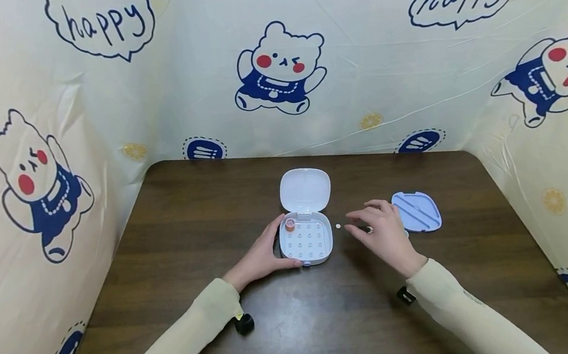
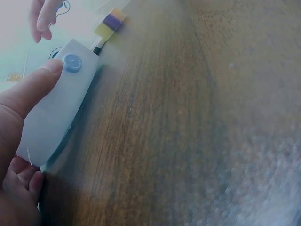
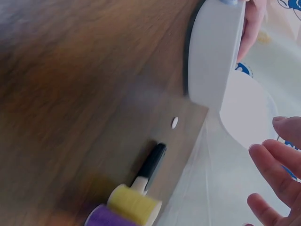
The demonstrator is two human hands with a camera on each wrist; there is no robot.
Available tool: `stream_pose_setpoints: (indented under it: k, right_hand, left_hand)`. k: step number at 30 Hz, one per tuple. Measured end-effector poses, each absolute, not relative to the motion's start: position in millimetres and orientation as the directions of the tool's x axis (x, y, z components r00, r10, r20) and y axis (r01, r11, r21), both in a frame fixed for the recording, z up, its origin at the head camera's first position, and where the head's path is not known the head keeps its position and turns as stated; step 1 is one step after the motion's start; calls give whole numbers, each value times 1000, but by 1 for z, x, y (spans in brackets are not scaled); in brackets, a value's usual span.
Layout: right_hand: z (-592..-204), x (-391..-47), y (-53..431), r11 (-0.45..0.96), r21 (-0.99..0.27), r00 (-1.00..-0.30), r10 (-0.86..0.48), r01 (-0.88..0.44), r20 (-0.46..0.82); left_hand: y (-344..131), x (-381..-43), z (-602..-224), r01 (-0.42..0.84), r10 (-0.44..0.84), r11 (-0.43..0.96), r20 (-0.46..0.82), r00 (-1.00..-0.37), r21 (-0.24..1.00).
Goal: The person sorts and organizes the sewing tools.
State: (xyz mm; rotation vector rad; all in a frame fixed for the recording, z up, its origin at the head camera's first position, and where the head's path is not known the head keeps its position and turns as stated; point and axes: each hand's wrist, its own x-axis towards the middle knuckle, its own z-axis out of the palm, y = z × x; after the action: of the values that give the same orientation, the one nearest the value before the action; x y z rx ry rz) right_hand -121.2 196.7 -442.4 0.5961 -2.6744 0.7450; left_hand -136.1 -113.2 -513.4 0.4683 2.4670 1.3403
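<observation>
A white sewing-kit box stands on the table with its lid raised. Rows of small pegs line its inside, and one orange-pink spool sits in the back left corner. My left hand grips the box at its left side, thumb by the blue front button. Off to the right, my right hand hovers with loosely bent fingers and holds nothing. Just left of its fingertips lies a small white disc. Beneath that hand are a black-ended tool and yellow and purple spools.
A light-blue tray with a diagonal bar lies right of the right hand, partly behind it. The dark wooden table meets a patterned cloth at its back and sides.
</observation>
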Motion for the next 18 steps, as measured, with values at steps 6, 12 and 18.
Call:
stream_pose_setpoints:
  k: [6, 12, 18]
  right_hand:
    - [-446, -119, 213, 777, -418, -855, -285, -471, 433]
    - [-449, -117, 232, 792, -408, -860, -269, -454, 434]
    - [-451, -112, 250, 809, -417, -882, -243, -414, 403]
  left_hand:
    - [-113, -135, -514, 136, 411, 515, -105, -906, 846]
    - [-113, -135, -514, 141, 412, 513, -99, -906, 847]
    - [-113, -135, -513, 140, 410, 513, -98, -907, 847]
